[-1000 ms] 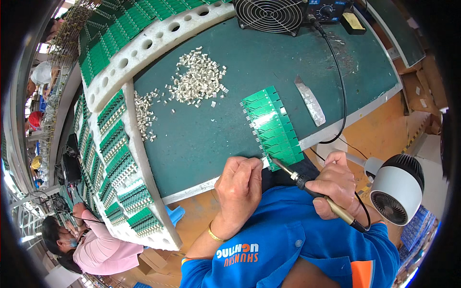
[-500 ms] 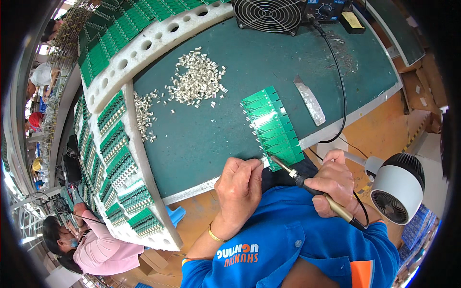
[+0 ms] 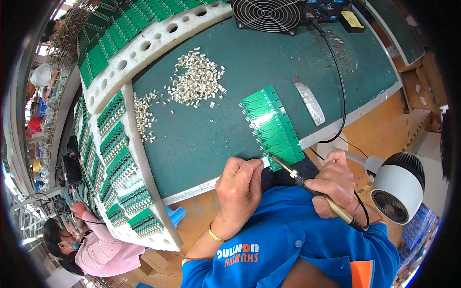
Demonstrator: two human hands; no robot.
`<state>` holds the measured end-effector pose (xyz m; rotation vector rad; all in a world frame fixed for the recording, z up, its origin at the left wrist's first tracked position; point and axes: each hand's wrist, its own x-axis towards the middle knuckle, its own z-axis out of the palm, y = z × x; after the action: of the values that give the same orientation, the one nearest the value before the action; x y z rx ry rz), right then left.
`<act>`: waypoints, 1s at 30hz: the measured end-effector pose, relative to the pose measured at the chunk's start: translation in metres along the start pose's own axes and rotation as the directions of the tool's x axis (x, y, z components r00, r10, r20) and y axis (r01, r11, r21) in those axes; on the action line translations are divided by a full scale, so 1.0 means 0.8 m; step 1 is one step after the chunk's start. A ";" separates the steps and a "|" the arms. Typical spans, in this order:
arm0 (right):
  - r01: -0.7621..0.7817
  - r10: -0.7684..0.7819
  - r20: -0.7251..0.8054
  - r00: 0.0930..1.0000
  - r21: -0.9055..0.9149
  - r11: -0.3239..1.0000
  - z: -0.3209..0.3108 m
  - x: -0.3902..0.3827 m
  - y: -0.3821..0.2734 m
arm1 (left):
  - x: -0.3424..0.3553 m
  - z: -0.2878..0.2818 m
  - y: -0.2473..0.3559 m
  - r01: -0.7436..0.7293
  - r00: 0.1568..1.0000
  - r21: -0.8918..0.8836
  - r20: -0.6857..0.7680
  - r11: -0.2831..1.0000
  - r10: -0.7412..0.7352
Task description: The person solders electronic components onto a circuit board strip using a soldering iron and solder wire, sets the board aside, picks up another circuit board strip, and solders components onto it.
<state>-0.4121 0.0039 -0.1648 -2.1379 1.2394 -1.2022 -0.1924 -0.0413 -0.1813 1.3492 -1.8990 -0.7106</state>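
Note:
My right hand (image 3: 333,185) is wrapped round the handle of a soldering iron (image 3: 294,174). Its metal tip points up and left, onto the near left edge of a green circuit board panel (image 3: 271,122). White connectors with pins line that panel's left side. Close to the same corner, my left hand (image 3: 240,185) is closed in a pinch, thumb against fingers. A small whitish bit shows at its fingertips beside the board, but what the fingers hold is too small to name. The panel lies on the green tabletop (image 3: 206,144), its near end at the table's front edge.
Loose white connectors (image 3: 197,79) are heaped at the far left. White foam trays (image 3: 144,45) carry rows of green boards. A flat silver strip (image 3: 309,101) lies right of the panel. Behind are a fan (image 3: 266,14) and a soldering station (image 3: 324,9); the iron's black cable (image 3: 343,91) hangs rightward.
Both my hands, the soldering iron and the panel stay almost where they were. At the far left, a person in pink has shifted head and arm slightly.

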 end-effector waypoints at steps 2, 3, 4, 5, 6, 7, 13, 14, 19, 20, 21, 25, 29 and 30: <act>0.001 -0.001 0.014 1.000 0.012 1.000 -0.002 -0.001 -0.002 | 0.000 0.000 0.000 0.005 1.000 0.000 0.004 1.000 -0.005; -0.006 0.006 0.022 1.000 0.002 1.000 -0.002 -0.001 -0.002 | 0.000 0.000 0.000 0.001 1.000 -0.003 0.002 1.000 -0.001; -0.007 0.007 0.024 1.000 0.003 1.000 -0.003 -0.002 -0.002 | 0.001 0.001 0.000 -0.003 1.000 -0.016 0.003 1.000 0.003; -0.003 0.003 0.019 1.000 0.013 1.000 -0.003 -0.002 -0.003 | 0.001 0.001 0.000 -0.003 1.000 -0.007 0.000 1.000 0.003; -0.009 0.009 0.025 1.000 0.003 1.000 -0.003 -0.003 -0.003 | 0.000 0.000 0.000 -0.004 1.000 -0.007 0.003 1.000 0.004; -0.009 0.009 0.027 1.000 0.004 1.000 -0.003 -0.003 -0.003 | 0.000 0.000 0.000 -0.004 1.000 -0.014 0.011 1.000 0.004; -0.003 0.003 0.009 1.000 0.003 1.000 -0.001 -0.004 -0.003 | 0.000 0.001 0.000 -0.004 1.000 -0.004 0.007 1.000 0.004; 0.005 -0.005 -0.005 1.000 0.012 1.000 -0.001 -0.004 -0.003 | 0.000 0.001 0.000 -0.001 1.000 0.006 0.004 1.000 0.001; -0.003 0.003 0.004 1.000 0.008 1.000 0.000 -0.003 -0.003 | 0.000 0.001 -0.002 -0.008 1.000 -0.006 0.007 1.000 0.008; -0.004 0.004 0.006 1.000 0.011 1.000 -0.001 -0.003 -0.003 | 0.001 0.001 -0.003 -0.007 1.000 -0.007 0.006 1.000 0.007; -0.005 0.005 0.007 1.000 0.011 1.000 -0.001 -0.003 -0.004 | 0.001 0.002 -0.003 -0.012 1.000 -0.009 0.003 1.000 0.012; -0.007 0.007 0.023 1.000 0.012 1.000 -0.004 -0.002 -0.004 | 0.003 0.002 -0.002 -0.016 1.000 -0.004 0.004 1.000 0.016; -0.008 0.007 0.025 1.000 0.027 1.000 -0.004 -0.001 -0.004 | 0.003 0.001 -0.001 -0.009 1.000 0.000 0.012 1.000 0.009; -0.013 0.012 0.033 0.999 0.015 1.000 -0.004 -0.001 -0.004 | 0.003 0.001 -0.001 -0.008 1.000 0.000 0.014 1.000 0.008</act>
<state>-0.4130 0.0063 -0.1609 -2.1270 1.2239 -1.1628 -0.1934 -0.0437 -0.1818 1.3392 -1.9140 -0.7175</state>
